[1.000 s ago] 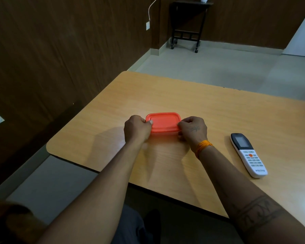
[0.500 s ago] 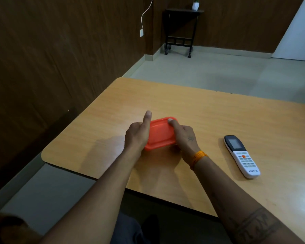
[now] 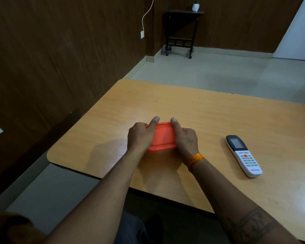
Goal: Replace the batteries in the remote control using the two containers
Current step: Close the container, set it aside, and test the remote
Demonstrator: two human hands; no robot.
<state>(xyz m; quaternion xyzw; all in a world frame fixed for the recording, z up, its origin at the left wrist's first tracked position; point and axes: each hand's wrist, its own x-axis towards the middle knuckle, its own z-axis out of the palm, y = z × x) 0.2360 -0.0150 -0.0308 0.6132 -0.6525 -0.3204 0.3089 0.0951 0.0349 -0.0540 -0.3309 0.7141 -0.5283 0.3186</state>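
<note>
A small container with an orange lid sits on the wooden table, its long side pointing away from me. My left hand grips its left side with the thumb lying along the lid's far left corner. My right hand grips its right side, thumb on the far right corner. The container's body under the lid is hidden by my hands. A white remote control with a dark screen lies face up to the right, untouched. Only one container is in view.
The table's near edge runs just in front of my forearms, and its rounded left corner lies close to a dark wood wall. A black wheeled side table with a small pot stands across the floor.
The container has been turned from lying crosswise to pointing away from me. Both thumbs have moved up onto the lid's far corners. The view has shifted slightly.
</note>
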